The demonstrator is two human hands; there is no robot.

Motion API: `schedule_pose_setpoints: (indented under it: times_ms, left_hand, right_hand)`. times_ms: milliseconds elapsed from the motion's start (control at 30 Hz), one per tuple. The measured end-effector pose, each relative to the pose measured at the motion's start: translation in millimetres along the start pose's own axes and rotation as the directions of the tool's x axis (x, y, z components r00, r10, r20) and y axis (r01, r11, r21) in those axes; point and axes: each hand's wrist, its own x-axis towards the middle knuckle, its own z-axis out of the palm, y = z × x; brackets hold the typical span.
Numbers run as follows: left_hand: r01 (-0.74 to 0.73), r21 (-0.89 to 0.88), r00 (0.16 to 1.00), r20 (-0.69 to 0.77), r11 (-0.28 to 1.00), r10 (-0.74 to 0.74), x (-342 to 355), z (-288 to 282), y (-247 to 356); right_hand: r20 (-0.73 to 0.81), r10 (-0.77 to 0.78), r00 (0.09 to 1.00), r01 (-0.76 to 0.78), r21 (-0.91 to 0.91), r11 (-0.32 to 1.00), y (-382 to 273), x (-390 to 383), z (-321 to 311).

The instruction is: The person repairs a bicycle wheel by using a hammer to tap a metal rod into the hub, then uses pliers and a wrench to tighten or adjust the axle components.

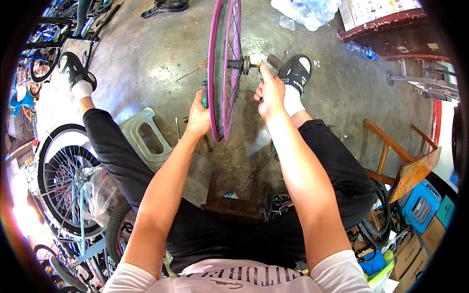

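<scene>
A bicycle wheel [213, 73] with a bare purple rim stands upright, edge toward me, between my hands. Its hub [236, 64] and axle stick out to both sides. To its left, my left hand [199, 118] is closed around a tool with a teal grip [204, 92], whose upper end reaches up near the axle. My right hand [270, 93] is on the other side, fingers curled, with the index fingertip by the axle's right end. What those curled fingers hold is hidden. Just beyond that hand is a dark cylindrical piece [274, 61], perhaps a hammer head.
A pale green plastic stool [132, 128] lies by my left leg, with a spoked wheel [46, 171] and bicycle parts farther left. A wooden stool [415, 171] lies tipped at the right, near a blue case [421, 205]. Bagged bottles [308, 12] sit at the far side.
</scene>
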Motion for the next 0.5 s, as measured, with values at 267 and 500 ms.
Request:
schedule_pose_setpoints:
  times_ms: [267, 500]
  left_hand:
    - [-0.053, 0.171, 0.999, 0.018, 0.984, 0.05, -2.6, -4.8, 3.4]
    - [-0.088, 0.171, 0.996, 0.03, 0.981, 0.084, -10.4, -3.1, 5.0]
  right_hand:
    - [0.019, -0.098, 0.995, 0.099, -0.062, 0.993, -18.4, 10.7, 7.9]
    - [0.068, -0.116, 0.991, 0.122, -0.079, 0.989, -17.9, 14.5, 1.0]
